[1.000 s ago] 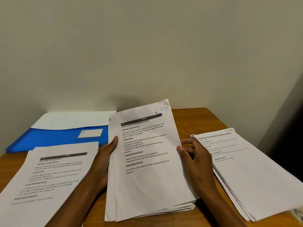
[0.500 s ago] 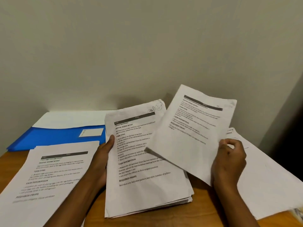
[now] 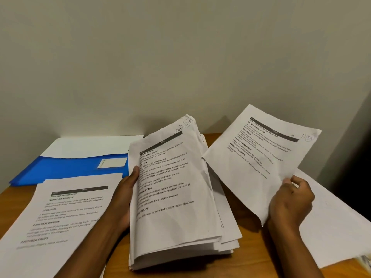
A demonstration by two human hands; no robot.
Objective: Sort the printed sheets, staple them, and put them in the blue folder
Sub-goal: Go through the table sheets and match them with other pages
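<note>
2 hands: left hand (image 3: 128,189) grips 1 stack (image 3: 176,197), right hand (image 3: 291,201) pinches 1 sheet (image 3: 259,157).

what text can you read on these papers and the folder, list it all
Stack: "TASK GOAL", "number of pillows", circled "S4".
Sheet in the right hand: "INITIAL SCENE SETUP", "TASK DESCRIPTION", "REQUIRED PROPS", circled "S4".
Left pile: "INITIAL SCENE SETUP", "TASK GOAL", "REQUIRED PROPS"; body blurred.
Folder label: unreadable.
</note>
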